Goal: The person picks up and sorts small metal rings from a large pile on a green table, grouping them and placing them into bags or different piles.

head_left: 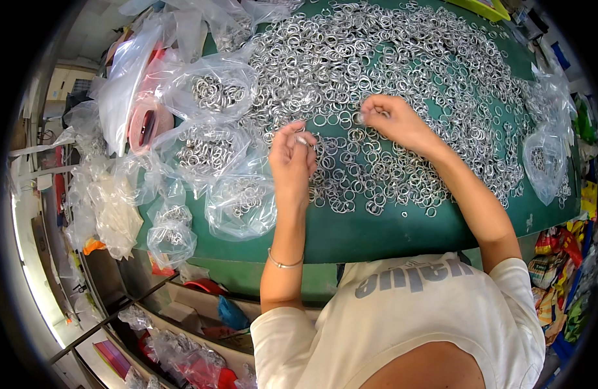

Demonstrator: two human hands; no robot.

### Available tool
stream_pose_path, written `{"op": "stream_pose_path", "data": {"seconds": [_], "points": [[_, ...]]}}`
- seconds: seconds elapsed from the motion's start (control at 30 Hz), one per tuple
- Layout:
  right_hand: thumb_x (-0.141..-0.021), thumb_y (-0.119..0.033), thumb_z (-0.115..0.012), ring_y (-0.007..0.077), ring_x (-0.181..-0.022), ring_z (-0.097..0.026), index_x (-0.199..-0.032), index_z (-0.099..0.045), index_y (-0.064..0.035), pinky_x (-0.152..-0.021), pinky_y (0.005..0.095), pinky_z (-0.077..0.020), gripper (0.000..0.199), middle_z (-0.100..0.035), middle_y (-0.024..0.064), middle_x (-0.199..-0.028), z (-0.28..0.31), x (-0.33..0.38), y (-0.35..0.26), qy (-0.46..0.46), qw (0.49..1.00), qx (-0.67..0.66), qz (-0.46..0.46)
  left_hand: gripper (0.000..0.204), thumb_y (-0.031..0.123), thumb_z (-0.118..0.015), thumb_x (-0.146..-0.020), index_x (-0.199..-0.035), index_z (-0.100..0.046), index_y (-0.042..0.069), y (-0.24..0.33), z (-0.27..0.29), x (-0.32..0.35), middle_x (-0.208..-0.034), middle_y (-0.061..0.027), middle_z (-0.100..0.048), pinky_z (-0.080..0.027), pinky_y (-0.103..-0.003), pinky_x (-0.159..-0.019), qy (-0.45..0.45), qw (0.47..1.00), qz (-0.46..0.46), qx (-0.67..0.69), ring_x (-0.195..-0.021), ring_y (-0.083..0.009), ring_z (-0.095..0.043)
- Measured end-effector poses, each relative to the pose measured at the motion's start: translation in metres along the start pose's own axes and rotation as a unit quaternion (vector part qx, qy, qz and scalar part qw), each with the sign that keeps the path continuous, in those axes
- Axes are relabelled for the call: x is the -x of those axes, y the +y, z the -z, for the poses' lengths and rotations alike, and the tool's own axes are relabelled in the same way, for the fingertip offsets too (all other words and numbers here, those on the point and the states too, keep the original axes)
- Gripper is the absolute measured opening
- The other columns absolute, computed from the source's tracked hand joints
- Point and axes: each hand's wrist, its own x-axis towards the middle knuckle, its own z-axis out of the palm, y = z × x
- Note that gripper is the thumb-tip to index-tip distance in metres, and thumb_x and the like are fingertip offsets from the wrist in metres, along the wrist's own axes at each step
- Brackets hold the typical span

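L hand grip pinching metal ring, R hand grip prob. clenched on rings, green table

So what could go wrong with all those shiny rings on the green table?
1. The loose metal rings reach close to the near edge of the green table; a sweep of a forearm might knock some to the floor.
2. The left hand holds rings up near its fingertips, and one could slip and get lost in the pile.
3. The clear bags of rings sit near the edge and might slide off.
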Motion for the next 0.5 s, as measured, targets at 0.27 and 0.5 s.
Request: {"op": "stream_pose_path", "data": {"seconds": [0.27, 0.5], "points": [[-0.081, -0.017, -0.058, 0.0175, -0.053, -0.052, -0.083, -0.059, -0.0011, -0.039, 0.0281, -0.0372, 0.016, -0.058, 0.0047, -0.07, -0.018, 0.005, -0.014, -0.008, 0.996, -0.089, -0.031, 0.016, 0.011, -0.06, -0.08, -0.094, -0.057, 0.004, -0.022, 0.014, 0.004, -0.08, -0.0061, -0.058, -0.043, -0.033, -0.05, 0.015, 0.919, -0.088, -0.385, -0.063, -0.0206, -0.057], [-0.079, -0.016, -0.06, 0.0288, -0.065, -0.059, -0.079, -0.063, -0.007, -0.057, 0.0397, -0.0458, 0.01, -0.061, 0.0083, -0.071, -0.046, -0.002, -0.002, 0.021, 0.885, 0.439, 0.15, 0.033, 0.017, -0.071, -0.072, -0.098, -0.053, 0.01, -0.018, -0.003, 0.023, -0.083, -0.0126, -0.061, -0.044, -0.042, -0.057, -0.008, 0.731, -0.142, -0.668, -0.068, -0.0342, -0.059]]}}
